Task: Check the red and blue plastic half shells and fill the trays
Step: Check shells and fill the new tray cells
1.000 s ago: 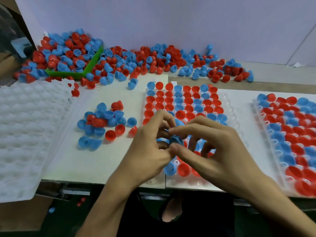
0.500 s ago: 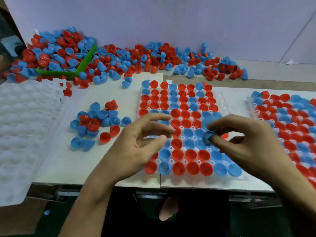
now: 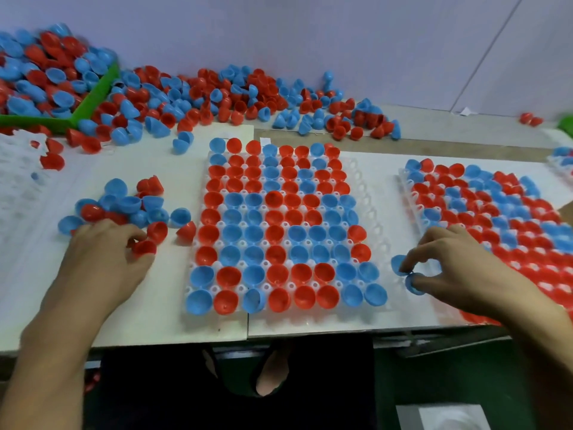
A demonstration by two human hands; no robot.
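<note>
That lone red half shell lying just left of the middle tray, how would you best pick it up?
Pinch the red half shell across its round dome from above, thumb on one side, finger opposite. It seems to lie tilted with its opening facing down and away, so the rim offers little to grip.

Even, diffuse lighting from overhead; moderately bright, slight violet cast on the back wall (image 3: 310, 41). Shadows soft and short beneath the middle tray (image 3: 369, 193). Small specular glints on shells inside that tray. Overall softness, compression smear. Left of the tray, motion blur and wide-angle bending at the frame edge; below it, under-table area dark.
</note>
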